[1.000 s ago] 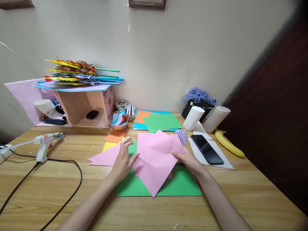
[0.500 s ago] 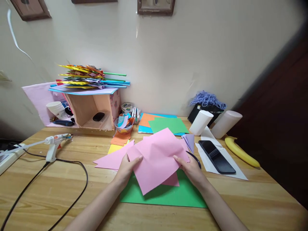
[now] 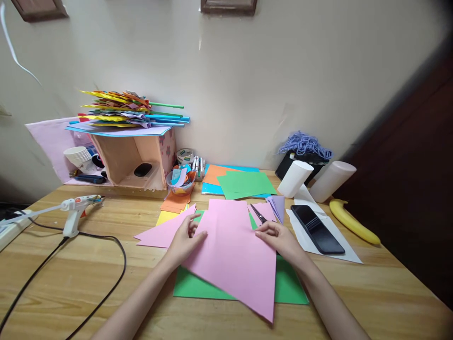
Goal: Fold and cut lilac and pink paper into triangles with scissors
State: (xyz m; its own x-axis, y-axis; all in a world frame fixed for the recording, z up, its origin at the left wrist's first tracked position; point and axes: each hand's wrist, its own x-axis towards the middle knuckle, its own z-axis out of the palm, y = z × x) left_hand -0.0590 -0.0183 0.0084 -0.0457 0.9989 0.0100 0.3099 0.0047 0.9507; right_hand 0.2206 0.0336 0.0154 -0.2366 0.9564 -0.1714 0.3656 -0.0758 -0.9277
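A pink sheet of paper (image 3: 231,245) lies slanted over a green sheet (image 3: 201,285) on the table, its lower corner reaching past the green edge. My left hand (image 3: 186,238) is at its left side, thumb resting on the paper and the other fingers loosely spread by the edge. On the right side, my right hand (image 3: 279,238) has thumb and fingers pinched together at the paper's edge. Dark scissors (image 3: 258,213) lie just beyond that hand, partly hidden by it. More pink paper (image 3: 166,230) lies to the left.
At the left, a white glue gun (image 3: 74,215) stands with its black cord looping over the table. Behind are an open box (image 3: 168,156), a tub of paper scraps (image 3: 181,182) and green sheets (image 3: 247,184). A phone (image 3: 318,230) and a banana (image 3: 354,222) lie right.
The pink paper, lifted and bent between both hands before, has been lowered and turned, and now lies flatter. My left hand's fingers have loosened. The scissors' blades have come into view.
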